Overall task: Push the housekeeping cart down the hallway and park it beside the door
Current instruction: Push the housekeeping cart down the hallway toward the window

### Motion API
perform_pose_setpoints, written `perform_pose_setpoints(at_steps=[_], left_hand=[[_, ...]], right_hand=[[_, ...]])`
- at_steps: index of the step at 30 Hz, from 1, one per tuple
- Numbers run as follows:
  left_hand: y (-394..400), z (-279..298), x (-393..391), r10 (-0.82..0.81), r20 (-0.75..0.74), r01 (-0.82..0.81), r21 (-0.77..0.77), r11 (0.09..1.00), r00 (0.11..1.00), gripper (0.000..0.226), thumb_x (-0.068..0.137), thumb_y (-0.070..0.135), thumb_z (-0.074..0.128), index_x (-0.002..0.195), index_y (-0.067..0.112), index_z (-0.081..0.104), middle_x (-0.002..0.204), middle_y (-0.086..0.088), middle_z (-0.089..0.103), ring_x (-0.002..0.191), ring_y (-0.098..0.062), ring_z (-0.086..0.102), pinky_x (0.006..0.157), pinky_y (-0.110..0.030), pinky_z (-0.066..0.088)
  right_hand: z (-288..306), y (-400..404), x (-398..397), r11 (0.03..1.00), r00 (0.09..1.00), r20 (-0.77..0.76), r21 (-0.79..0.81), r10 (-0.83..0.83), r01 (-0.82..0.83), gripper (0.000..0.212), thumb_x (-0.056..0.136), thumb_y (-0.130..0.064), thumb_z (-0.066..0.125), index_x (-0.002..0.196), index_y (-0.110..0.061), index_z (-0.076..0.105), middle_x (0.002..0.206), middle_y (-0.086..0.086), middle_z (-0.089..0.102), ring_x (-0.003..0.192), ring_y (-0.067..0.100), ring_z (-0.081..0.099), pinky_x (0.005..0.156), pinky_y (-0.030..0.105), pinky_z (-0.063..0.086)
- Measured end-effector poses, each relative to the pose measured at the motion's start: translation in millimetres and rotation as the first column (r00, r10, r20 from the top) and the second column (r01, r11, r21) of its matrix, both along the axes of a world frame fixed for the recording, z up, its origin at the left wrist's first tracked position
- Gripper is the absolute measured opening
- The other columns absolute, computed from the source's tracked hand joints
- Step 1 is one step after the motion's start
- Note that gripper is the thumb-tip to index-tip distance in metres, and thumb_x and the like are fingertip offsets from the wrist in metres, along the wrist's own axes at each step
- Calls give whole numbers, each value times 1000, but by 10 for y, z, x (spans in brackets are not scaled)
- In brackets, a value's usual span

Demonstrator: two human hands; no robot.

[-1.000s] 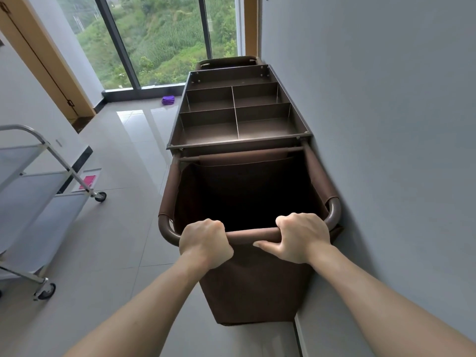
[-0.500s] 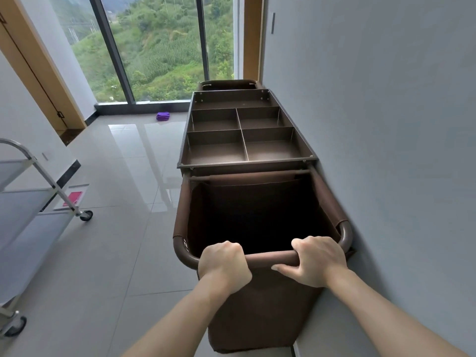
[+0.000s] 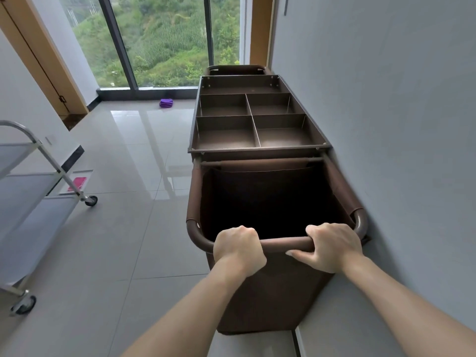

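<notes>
Both our hands, left hand [image 3: 238,249] and right hand [image 3: 332,247], wrap the housekeeping cart [image 3: 257,150] handle, a closed grip. Ahead of the grip, the cart hugs the right wall [image 3: 386,124]. No door beside it yet; parking likely remains.

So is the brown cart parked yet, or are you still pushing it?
Mostly there, not finished. Done: the housekeeping cart is at the hallway's window end, close along the right wall. In hand: the left hand and right hand both grip the handle bar. Left: letting go. A door frame shows just past the cart, so it looks about in place.
</notes>
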State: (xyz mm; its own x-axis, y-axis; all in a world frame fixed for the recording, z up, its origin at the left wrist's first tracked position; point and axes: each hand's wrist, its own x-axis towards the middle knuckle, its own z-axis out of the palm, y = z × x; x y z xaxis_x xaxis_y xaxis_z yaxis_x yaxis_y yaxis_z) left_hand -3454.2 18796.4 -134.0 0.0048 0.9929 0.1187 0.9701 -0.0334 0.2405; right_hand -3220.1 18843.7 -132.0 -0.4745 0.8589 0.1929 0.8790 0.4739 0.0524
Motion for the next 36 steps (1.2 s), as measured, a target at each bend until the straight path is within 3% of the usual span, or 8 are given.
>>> perform_pose_setpoints(at_steps=[3, 6, 9, 17, 21, 27, 32, 36], left_hand=[[-2, 14, 3, 4, -15, -3, 17, 1000, 1000, 12, 73, 30, 64, 81, 25, 72, 56, 12, 45, 50, -10, 45, 46, -23, 39], [-20, 42, 7, 16, -51, -15, 15, 1000, 999, 10, 75, 29, 65, 81, 24, 71, 56, 12, 46, 48, -9, 42, 43, -21, 30], [-44, 66, 24, 42, -73, -43, -1, 999, 996, 8, 78, 28, 66, 83, 24, 71, 58, 12, 48, 50, -10, 45, 45, -21, 34], [-286, 93, 102, 64, -96, -68, -41, 997, 993, 8, 75, 26, 65, 82, 25, 69, 57, 13, 45, 49, -9, 41, 44, -20, 27], [-400, 87, 120, 76, -89, -81, -54, 995, 993, 9, 78, 27, 66, 85, 25, 71, 59, 13, 47, 51, -9, 45, 44, -19, 32], [-456, 136, 156, 100, -109, -111, -96, 989, 989, 11, 79, 27, 66, 90, 26, 69, 64, 11, 53, 56, -10, 52, 49, -23, 49], [-446, 166, 148, 88, -134, -108, -148, 983, 987, 16, 81, 28, 64, 96, 28, 68, 67, 12, 53, 57, -11, 53, 45, -21, 39], [-390, 164, 95, 35, -130, -59, -183, 981, 991, 19, 81, 29, 63, 99, 27, 67, 71, 11, 55, 62, -10, 55, 51, -24, 48]], right_hand=[[-4, 6, 4, 1000, 999, -35, 21, 14, -13, 67, 73, -93, 37, 54, -30, 26, 43, -16, 29, 36, 6, 31, 41, 21, 19], [13, -10, 1, 1000, 999, -43, -12, -1, 1, 69, 70, -95, 36, 55, -28, 35, 46, -14, 38, 40, 10, 41, 44, 26, 33], [37, -32, -12, 998, 997, -62, -51, -37, 34, 70, 68, -96, 37, 56, -27, 43, 50, -13, 47, 46, 11, 48, 48, 29, 42], [19, -277, 63, 999, 997, -76, -44, -4, 0, 70, 70, -96, 38, 54, -28, 38, 46, -13, 42, 40, 6, 40, 42, 25, 26], [55, -405, 82, 999, 997, -72, -47, 0, -3, 68, 71, -95, 37, 54, -29, 33, 45, -14, 38, 39, 2, 34, 42, 23, 20], [80, -439, 102, 995, 997, -79, -99, -3, -5, 72, 69, -98, 32, 57, -27, 44, 51, -12, 48, 46, 4, 44, 45, 27, 31], [93, -431, 103, 990, 996, -92, -142, -22, 9, 74, 67, -100, 31, 60, -29, 46, 54, -12, 51, 47, 5, 47, 47, 27, 34], [129, -408, 87, 987, 995, -85, -159, -50, 36, 75, 64, -103, 30, 61, -29, 45, 56, -10, 51, 49, 5, 47, 47, 27, 30]])
